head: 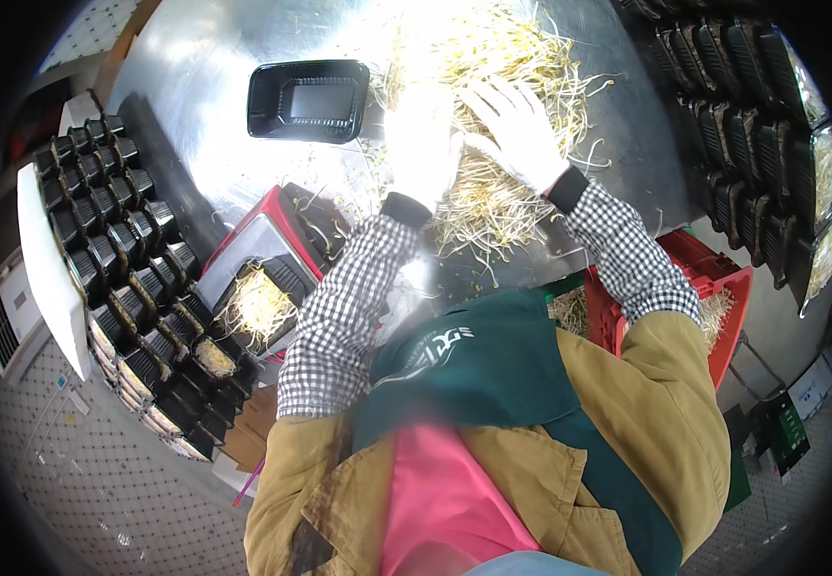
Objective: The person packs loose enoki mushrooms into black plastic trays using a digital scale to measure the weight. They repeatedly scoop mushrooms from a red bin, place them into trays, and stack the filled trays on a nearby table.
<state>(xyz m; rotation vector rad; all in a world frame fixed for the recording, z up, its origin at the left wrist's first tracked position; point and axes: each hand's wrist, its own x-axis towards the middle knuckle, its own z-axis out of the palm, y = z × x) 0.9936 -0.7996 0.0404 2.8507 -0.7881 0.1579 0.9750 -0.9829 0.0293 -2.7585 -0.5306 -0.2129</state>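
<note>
A loose heap of bean sprouts [495, 209] covers the middle of a metal table [625, 144]. My right hand [517, 133], in a white glove, rests on the heap with its fingers spread. Beside it, my left hand [423, 147], also gloved in white, is at the heap's left side. Glare washes out its fingers and anything in them. A black plastic tray [319, 101] with nothing in it lies left of the heap. Nearer me, another black tray holding bean sprouts [259, 306] sits on the metal plate of what looks like a red weighing scale [279, 216].
Stacked black trays [121, 241] rise along the left, beside a white foam board [49, 266]. More stacked trays [740, 144], some showing sprouts, stand at the right. Below the table's right edge is a red plastic crate [736, 317] with sprouts inside. Loose sprouts lie scattered around the heap.
</note>
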